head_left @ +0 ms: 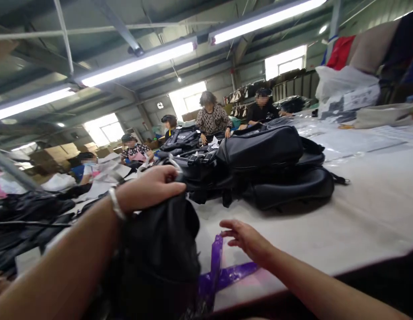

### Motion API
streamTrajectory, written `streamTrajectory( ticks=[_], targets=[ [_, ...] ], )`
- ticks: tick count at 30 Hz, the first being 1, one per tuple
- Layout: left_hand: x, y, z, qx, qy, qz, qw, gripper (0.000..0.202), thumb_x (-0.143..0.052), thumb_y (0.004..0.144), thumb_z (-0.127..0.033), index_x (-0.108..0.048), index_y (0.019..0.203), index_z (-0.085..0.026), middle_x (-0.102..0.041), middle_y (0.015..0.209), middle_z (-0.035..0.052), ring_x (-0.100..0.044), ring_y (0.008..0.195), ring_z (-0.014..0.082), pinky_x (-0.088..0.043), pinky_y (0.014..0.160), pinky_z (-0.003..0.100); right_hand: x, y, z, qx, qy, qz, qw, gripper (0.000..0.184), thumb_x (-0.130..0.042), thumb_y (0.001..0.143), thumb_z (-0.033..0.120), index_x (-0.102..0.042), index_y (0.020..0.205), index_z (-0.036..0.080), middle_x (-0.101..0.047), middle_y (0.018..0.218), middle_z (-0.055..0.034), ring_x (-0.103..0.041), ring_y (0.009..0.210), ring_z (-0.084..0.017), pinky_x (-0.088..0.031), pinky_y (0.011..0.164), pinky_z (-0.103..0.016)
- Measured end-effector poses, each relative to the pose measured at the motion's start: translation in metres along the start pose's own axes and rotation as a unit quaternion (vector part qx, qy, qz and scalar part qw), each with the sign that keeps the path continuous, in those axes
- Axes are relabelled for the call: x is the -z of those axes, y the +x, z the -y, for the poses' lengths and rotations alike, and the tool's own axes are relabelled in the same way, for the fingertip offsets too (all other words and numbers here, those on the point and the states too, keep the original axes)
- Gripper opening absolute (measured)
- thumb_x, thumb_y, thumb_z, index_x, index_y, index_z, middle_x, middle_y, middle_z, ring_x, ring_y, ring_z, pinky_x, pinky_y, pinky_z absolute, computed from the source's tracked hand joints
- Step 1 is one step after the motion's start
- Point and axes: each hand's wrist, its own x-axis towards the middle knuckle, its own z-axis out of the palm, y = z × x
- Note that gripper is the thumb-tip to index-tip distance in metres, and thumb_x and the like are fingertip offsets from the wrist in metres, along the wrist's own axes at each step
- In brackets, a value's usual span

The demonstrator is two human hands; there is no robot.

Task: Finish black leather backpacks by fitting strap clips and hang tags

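Observation:
My left hand [153, 186], with a white band at the wrist, is closed on the top of a black backpack [161, 240] that stands upright at the table's near edge. A thin white strip shows by its fingers. My right hand [244, 238] reaches over the table with fingers apart, holding nothing. Its fingertips are close to the upper end of a shiny purple strip [217, 253]; whether they touch I cannot tell. Another part of the purple material lies across the white tabletop below that hand. The lower part of the backpack is dark and partly hidden.
A stack of black backpacks [266, 151] lies across the table [366, 213]. Several people, one in a patterned top [213, 120], work beyond it. More black bags [26, 209] lie at left. A white plastic bag [346, 89] and beige cloth [381, 116] are at the back right.

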Motion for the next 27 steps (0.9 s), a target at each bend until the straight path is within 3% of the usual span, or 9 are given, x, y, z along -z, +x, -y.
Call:
streamTrajectory(
  ticks=[3,4,7,9,13,16,18,22,27],
  targets=[
    [-0.06,0.013,-0.004,-0.059,-0.12,0.145,0.98,0.036,-0.062,0.079,-0.039,-0.068,0.1,-0.011,-0.072,0.077,0.0037,-0.066,0.067,0.0166,-0.05,0.062,0.024,0.038,0.0,0.015,0.012,0.028,-0.105,0.994,0.065,-0.042,0.085,0.07,-0.061,0.118,0.018,-0.058,0.131,-0.0155,-0.055,0.117,-0.029,-0.043,0.095,-0.043],
    [-0.072,0.015,0.001,-0.07,-0.164,0.15,0.972,0.038,-0.061,0.08,-0.04,-0.066,0.105,-0.013,-0.073,0.085,0.0055,-0.067,0.074,0.0183,-0.051,0.065,0.026,0.053,-0.003,0.016,0.012,0.014,-0.142,0.99,0.063,-0.042,0.085,0.069,-0.06,0.119,0.019,-0.058,0.131,-0.0147,-0.054,0.119,-0.028,-0.042,0.096,-0.044],
    [-0.087,0.018,0.043,-0.067,-0.184,0.096,0.976,0.036,-0.061,0.08,-0.042,-0.067,0.105,-0.016,-0.073,0.097,0.0063,-0.067,0.089,0.0213,-0.05,0.079,0.028,0.092,-0.018,0.009,0.001,-0.068,-0.21,0.975,0.055,-0.055,0.081,0.062,-0.063,0.115,0.02,-0.061,0.129,-0.0117,-0.055,0.118,-0.029,-0.043,0.097,-0.044],
    [-0.089,0.018,0.088,0.0,-0.113,0.033,0.993,0.031,-0.063,0.077,-0.044,-0.071,0.095,-0.02,-0.073,0.094,0.003,-0.066,0.088,0.0211,-0.048,0.083,0.028,0.105,-0.029,0.001,-0.007,-0.089,-0.202,0.975,0.05,-0.063,0.078,0.056,-0.065,0.113,0.02,-0.065,0.123,-0.0098,-0.059,0.112,-0.027,-0.047,0.093,-0.041],
    [-0.105,-0.006,0.179,0.151,-0.07,-0.048,0.985,0.035,-0.063,0.072,-0.049,-0.071,0.083,-0.017,-0.073,0.08,0.0072,-0.067,0.083,0.0287,-0.049,0.084,0.037,0.104,-0.036,-0.008,-0.022,-0.072,-0.179,0.981,0.045,-0.066,0.076,0.054,-0.068,0.106,0.02,-0.07,0.107,-0.0064,-0.064,0.096,-0.025,-0.051,0.08,-0.035],
    [-0.133,-0.044,0.223,0.22,-0.085,-0.053,0.97,0.043,-0.061,0.071,-0.055,-0.071,0.085,-0.016,-0.075,0.083,0.0095,-0.069,0.088,0.0324,-0.051,0.085,0.04,0.098,-0.03,-0.01,-0.018,-0.086,-0.182,0.979,0.043,-0.065,0.077,0.056,-0.069,0.096,0.019,-0.072,0.098,-0.0049,-0.064,0.091,-0.024,-0.051,0.074,-0.033],
    [-0.156,-0.071,0.244,0.237,-0.127,-0.049,0.962,0.049,-0.057,0.074,-0.058,-0.07,0.095,-0.015,-0.075,0.096,0.0102,-0.068,0.099,0.0314,-0.05,0.092,0.039,0.097,-0.024,-0.01,-0.019,-0.116,-0.205,0.972,0.044,-0.064,0.077,0.059,-0.068,0.091,0.017,-0.072,0.093,-0.0054,-0.064,0.093,-0.026,-0.051,0.076,-0.034],
    [-0.193,-0.108,0.277,0.301,-0.279,-0.094,0.907,0.061,-0.068,0.069,-0.054,-0.059,0.113,-0.013,-0.068,0.118,0.0163,-0.061,0.114,0.0315,-0.045,0.103,0.04,0.095,-0.017,-0.014,-0.021,-0.126,-0.239,0.963,0.044,-0.064,0.076,0.057,-0.068,0.094,0.017,-0.073,0.099,-0.0071,-0.063,0.102,-0.029,-0.047,0.092,-0.039],
    [-0.202,-0.111,0.285,0.345,-0.31,-0.102,0.88,0.057,-0.078,0.061,-0.048,-0.062,0.106,-0.016,-0.074,0.101,0.014,-0.065,0.108,0.0357,-0.047,0.1,0.046,0.08,-0.019,-0.012,-0.12,0.043,-0.105,0.986,0.035,-0.059,0.081,0.048,-0.071,0.095,0.018,-0.075,0.089,-0.0083,-0.068,0.093,-0.028,-0.05,0.089,-0.041]
  ],
)
